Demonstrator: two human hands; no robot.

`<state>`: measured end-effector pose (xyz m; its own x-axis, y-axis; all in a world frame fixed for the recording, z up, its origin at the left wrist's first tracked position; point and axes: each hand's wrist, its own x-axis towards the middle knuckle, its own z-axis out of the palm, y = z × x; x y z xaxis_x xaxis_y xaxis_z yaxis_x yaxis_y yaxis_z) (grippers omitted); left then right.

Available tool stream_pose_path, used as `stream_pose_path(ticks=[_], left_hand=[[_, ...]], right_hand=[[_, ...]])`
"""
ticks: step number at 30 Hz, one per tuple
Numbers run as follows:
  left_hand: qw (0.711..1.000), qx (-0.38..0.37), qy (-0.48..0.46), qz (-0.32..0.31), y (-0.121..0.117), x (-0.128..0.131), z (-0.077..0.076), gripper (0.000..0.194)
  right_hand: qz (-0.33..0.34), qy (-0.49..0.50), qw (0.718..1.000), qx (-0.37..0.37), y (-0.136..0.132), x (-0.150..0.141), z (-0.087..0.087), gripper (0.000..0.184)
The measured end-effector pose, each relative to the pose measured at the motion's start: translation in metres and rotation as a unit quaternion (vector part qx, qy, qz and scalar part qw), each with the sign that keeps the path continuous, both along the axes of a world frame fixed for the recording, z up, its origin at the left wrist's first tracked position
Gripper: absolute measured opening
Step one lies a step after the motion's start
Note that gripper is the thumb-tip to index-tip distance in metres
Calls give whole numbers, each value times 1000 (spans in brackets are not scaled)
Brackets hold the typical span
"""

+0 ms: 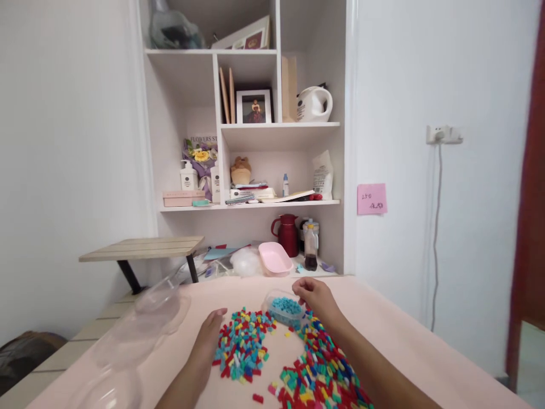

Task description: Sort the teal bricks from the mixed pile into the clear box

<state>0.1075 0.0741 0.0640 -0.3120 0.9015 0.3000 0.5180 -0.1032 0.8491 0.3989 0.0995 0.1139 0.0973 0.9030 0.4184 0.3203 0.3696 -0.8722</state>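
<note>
In the head view, my right hand (315, 296) is just over the right rim of a clear plastic container (272, 317) that holds many light-blue toy bricks (285, 305). Its fingers are bent together; whether a brick is between them I cannot make out. My left hand (212, 329) rests on its side against the left edge of a pile of mixed toy bricks (242, 346), fingers extended and seen from the back. A larger pile of colourful bricks (319, 369) spreads beneath my right forearm. One red brick (258, 398) lies apart near the front.
Clear plastic lids and containers (157, 307) lie on the left of the pink-covered table (383, 341). Behind stand a pink tray (276, 258), a red jug (287, 234) and a bottle of dark liquid (311, 250). A wooden stand (145, 248) is at the back left.
</note>
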Motion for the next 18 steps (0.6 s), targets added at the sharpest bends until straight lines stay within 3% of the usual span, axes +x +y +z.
stream_pose_path(ticks=[4,7,13,18], left_hand=[[991,-57,-118,13,-1,4,2,33],[983,-64,-164,50,-5,4,-2,31],[988,5,-118,104,-22,1,-18,35],[990,43,-49,125,-26,2,-21,36]], right_hand=[[-34,-15,999,24,7,-10,26,22],[-54,-30,997,47,0,-21,33,22],[-55,-62,993,83,-22,-36,10,23],[-100,-97,987,76,-18,-26,-7,23]])
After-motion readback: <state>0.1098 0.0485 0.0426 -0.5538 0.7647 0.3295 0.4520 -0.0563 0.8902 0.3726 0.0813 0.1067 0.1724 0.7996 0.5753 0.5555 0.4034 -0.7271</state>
